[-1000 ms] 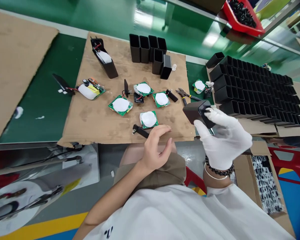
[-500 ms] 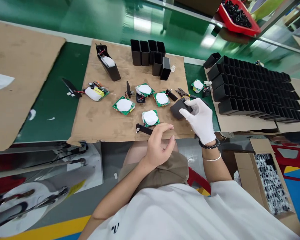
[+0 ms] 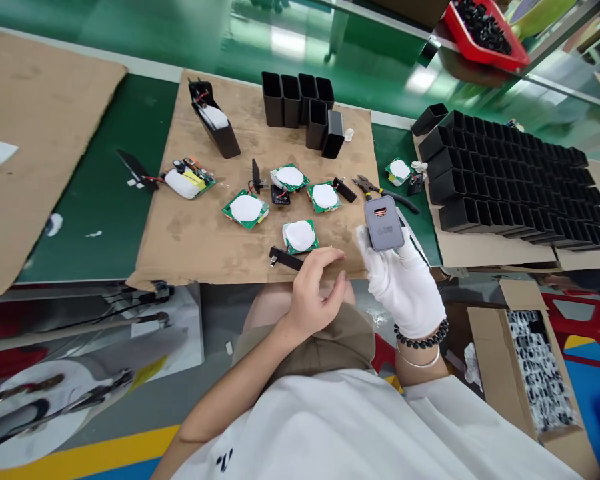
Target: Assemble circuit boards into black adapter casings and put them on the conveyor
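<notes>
My right hand (image 3: 404,288), in a white glove, grips a dark charger housing (image 3: 384,227) whose end face with an orange USB slot is turned up. Bare and holding nothing, my left hand (image 3: 316,293) rests at the table edge with thumb and fingers apart. By its fingertips lie a black end piece with a metal connector (image 3: 286,259) and a green circuit board with a white pad (image 3: 300,236). Similar boards lie farther in, among them one (image 3: 246,209) to the left and another (image 3: 325,197) nearer the pliers (image 3: 380,191).
Black empty housings (image 3: 300,100) stand at the back of the cardboard (image 3: 180,247). An opened housing with wires (image 3: 215,127) leans at the left. Rows of black housings (image 3: 515,180) fill the right side. A red tray (image 3: 517,60) is at far right; an open carton (image 3: 493,353) stands below.
My right hand has turned over and lifted the charger housing, so its slotted end now faces up. My left hand has hardly moved.
</notes>
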{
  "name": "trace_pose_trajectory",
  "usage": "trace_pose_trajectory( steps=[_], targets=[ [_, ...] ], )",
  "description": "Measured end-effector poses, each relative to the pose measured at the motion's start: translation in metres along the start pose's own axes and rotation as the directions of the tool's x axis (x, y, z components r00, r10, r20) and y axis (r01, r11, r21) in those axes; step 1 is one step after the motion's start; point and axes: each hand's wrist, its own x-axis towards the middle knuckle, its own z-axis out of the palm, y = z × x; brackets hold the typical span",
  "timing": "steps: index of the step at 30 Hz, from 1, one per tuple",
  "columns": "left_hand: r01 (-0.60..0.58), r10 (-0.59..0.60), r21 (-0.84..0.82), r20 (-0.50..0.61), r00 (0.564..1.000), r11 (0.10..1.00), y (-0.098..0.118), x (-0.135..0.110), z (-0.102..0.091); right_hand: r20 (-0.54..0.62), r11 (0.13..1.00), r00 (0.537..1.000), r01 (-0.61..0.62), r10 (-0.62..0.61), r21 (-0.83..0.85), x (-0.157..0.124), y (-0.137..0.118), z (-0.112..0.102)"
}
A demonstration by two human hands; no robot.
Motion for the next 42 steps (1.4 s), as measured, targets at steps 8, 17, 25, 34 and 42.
trace_pose_trajectory(
  steps=[8,17,25,34,42],
  targets=[
    [0.025,-0.025,-0.035,-0.007,1.000,0.999,-0.002,-0.001,-0.001,-0.221,0.952,0.926,0.296,-0.305,-0.074,-0.008,0.014,0.011],
    [0.016,-0.016,-0.027,-0.015,1.000,0.999,-0.002,-0.001,0.000,-0.253,0.909,0.879,0.352,-0.403,-0.223,-0.011,0.014,0.013],
    [-0.004,0.004,0.011,0.005,1.000,1.000,-0.001,0.001,-0.002,-0.023,0.212,0.616,0.236,-0.787,-0.948,-0.001,0.029,-0.022],
    [0.015,-0.014,0.000,0.198,0.980,1.000,0.003,0.011,-0.014,0.181,0.137,0.782,0.321,-0.596,-0.937,0.028,-0.027,-0.046],
    [0.456,-0.255,-0.350,0.490,0.834,0.818,-0.020,0.050,-0.036,0.261,-0.146,0.674,0.224,-0.692,-0.964,0.147,-0.087,-0.028]
  ],
)
